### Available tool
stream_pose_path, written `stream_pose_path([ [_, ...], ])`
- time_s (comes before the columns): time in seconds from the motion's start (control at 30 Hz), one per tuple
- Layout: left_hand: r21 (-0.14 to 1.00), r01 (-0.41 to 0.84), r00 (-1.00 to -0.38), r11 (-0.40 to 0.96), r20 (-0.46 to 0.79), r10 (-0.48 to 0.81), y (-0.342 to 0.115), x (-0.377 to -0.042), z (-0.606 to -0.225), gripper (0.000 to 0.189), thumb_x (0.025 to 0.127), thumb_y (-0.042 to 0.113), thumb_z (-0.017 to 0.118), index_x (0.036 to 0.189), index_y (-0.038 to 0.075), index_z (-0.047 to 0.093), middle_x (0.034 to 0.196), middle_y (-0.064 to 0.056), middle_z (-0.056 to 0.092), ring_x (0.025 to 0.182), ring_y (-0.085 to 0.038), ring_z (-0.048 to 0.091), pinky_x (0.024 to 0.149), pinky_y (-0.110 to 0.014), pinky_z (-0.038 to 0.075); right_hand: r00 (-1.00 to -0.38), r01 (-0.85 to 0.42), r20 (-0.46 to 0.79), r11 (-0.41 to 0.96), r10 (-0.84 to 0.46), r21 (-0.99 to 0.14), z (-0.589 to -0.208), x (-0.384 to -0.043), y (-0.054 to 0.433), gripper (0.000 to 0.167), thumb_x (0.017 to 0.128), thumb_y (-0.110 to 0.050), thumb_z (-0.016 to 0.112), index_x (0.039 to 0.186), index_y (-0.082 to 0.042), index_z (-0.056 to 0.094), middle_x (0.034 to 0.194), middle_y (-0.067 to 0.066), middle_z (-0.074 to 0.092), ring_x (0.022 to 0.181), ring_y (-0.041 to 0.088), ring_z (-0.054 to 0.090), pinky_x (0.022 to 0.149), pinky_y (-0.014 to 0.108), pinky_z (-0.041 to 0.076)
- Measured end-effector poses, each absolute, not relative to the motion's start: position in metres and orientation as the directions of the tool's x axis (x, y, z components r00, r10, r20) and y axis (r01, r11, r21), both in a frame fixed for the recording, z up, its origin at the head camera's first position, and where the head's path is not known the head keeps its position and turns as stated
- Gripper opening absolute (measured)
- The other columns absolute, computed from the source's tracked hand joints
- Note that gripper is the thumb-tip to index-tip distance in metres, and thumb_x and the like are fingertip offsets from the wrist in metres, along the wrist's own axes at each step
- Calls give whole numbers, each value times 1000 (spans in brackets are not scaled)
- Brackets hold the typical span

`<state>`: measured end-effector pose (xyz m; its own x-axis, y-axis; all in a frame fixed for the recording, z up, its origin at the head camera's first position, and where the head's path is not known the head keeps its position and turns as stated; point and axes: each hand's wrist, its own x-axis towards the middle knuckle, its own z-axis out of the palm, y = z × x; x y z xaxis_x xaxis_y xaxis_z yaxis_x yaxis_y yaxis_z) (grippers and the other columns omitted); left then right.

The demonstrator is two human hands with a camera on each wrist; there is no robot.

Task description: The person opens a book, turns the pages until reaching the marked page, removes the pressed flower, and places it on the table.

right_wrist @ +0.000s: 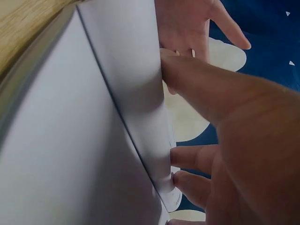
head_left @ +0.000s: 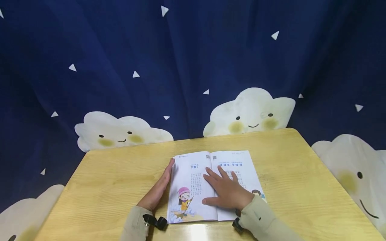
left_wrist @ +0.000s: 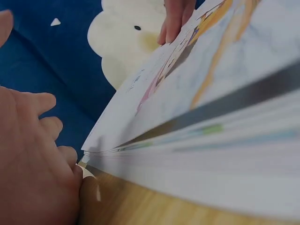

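An open picture book [head_left: 184,167] lies on the wooden table, with printed text on both pages and a drawn figure in a pink hat on the left page. My right hand [head_left: 227,190] is spread over the middle of the book, fingers pointing toward its far edge; in the right wrist view its thumb and fingertips [right_wrist: 192,157] touch the page near the fold. Along the book's left edge stands my left hand [head_left: 159,187], held on its side with straight fingers. The left wrist view shows this hand [left_wrist: 37,154] beside the stacked page edges.
The light wooden table [head_left: 114,180] extends on both sides of the book. Behind it hangs a dark blue curtain [head_left: 187,60] with white triangles and smiling clouds. Black wrist straps with small cameras [head_left: 162,223] sit on both sleeves.
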<state>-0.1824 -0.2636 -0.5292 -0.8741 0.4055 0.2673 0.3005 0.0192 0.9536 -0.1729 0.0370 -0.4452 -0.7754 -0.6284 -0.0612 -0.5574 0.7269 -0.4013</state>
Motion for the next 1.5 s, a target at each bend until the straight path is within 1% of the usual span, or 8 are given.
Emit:
stream_pose_path([
  [0.13, 960, 210, -908, 188, 120, 401, -257, -163, -493, 56, 104, 32, 37, 156, 22, 18, 162, -1, -7, 146, -29, -14, 108, -65, -12, -775, -569, -45, 727, -630, -384, -443, -175, 35, 83, 80, -65, 63, 147, -19, 43, 158, -3, 26, 144, 41, 17, 104, 73, 15],
  [0.23, 936, 180, -907, 302, 40, 418, -247, -153, -474, 62, 101, 20, 49, 156, 19, 19, 162, -3, -8, 145, -32, -17, 109, -65, -10, -764, -572, -67, 722, -642, -390, -441, -174, 36, 84, 79, -65, 65, 146, -19, 44, 158, -2, 27, 143, 42, 18, 104, 73, 16],
  [0.4, 860, 196, -912, 471, -18, 410, -234, -150, -473, 83, 90, 24, 69, 156, 24, 19, 162, 1, -4, 146, -27, -16, 113, -54, -13, -768, -571, -62, 726, -637, -384, -439, -167, 40, 83, 77, -63, 68, 144, -18, 47, 157, -1, 29, 142, 43, 20, 103, 74, 17],
  [0.57, 803, 240, -904, 546, -20, 428, -232, -150, -481, 90, 82, 35, 77, 154, 30, 24, 162, 2, -2, 146, -27, -16, 114, -53, -13, -773, -559, -59, 722, -632, -409, -441, -163, 41, 83, 77, -62, 70, 143, -17, 48, 157, 1, 30, 141, 44, 22, 102, 75, 16],
  [0.83, 775, 311, -885, 551, 24, 465, -230, -150, -484, 93, 78, 36, 80, 154, 31, 25, 162, -2, -1, 146, -31, -14, 113, -55, -14, -783, -530, -72, 722, -618, -445, -445, -164, 43, 84, 75, -62, 71, 143, -17, 48, 157, 2, 30, 141, 44, 21, 101, 77, 14],
  [1.2, 648, 353, -879, 675, -16, 476, -228, -149, -487, 98, 76, 52, 76, 154, 25, 24, 161, -11, 2, 145, -37, -13, 112, -57, -12, -761, -562, -61, 703, -645, -436, -447, -169, 42, 90, 76, -68, 66, 146, -17, 43, 158, 3, 28, 141, 42, 23, 100, 76, 17],
  [1.37, 616, 371, -884, 695, 5, 467, -225, -150, -486, 96, 74, 56, 75, 153, 25, 31, 161, -11, 4, 145, -39, -11, 112, -58, -10, -761, -567, -10, 672, -649, -476, -445, -184, 54, 93, 77, -69, 64, 150, -18, 36, 158, 8, 24, 143, 32, 25, 103, 67, 23],
  [1.5, 623, 365, -888, 692, 9, 460, -226, -149, -484, 97, 71, 57, 77, 152, 24, 34, 161, -12, 7, 145, -40, -9, 111, -60, -8, -802, -523, 25, 683, -596, -510, -444, -201, 73, 96, 77, -65, 68, 150, -15, 34, 157, 14, 24, 144, 30, 22, 108, 62, 19],
])
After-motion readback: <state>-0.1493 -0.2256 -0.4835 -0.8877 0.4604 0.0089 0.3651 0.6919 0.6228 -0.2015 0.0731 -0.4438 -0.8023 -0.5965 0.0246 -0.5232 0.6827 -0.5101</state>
